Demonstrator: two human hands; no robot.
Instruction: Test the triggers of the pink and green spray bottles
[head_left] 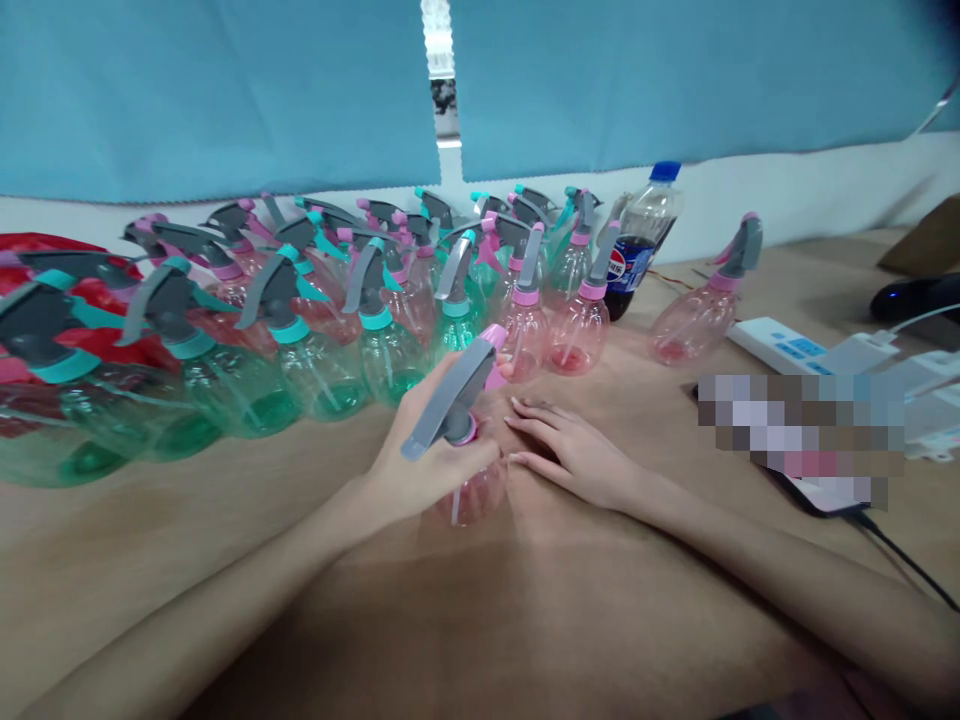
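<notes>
My left hand [420, 455] is wrapped round the neck of a pink spray bottle [469, 495] with a grey and pink trigger head. The bottle is upright at the table's middle, its neck partly hidden by my fingers. Just to its right, my right hand [577, 450] lies flat with fingers stretched toward the bottle, holding nothing. Whether its fingertips touch the bottle I cannot tell. Close behind stand two more pink spray bottles [577, 335] and a row of green spray bottles [330, 375] with grey and turquoise heads.
A Pepsi bottle [634, 255] with dark drink stands at the back. A lone pink spray bottle [694, 320] is right of it. A white power strip [780, 345] and a blurred phone [802, 450] with a cable lie right. Red plastic [90, 290] shows at left.
</notes>
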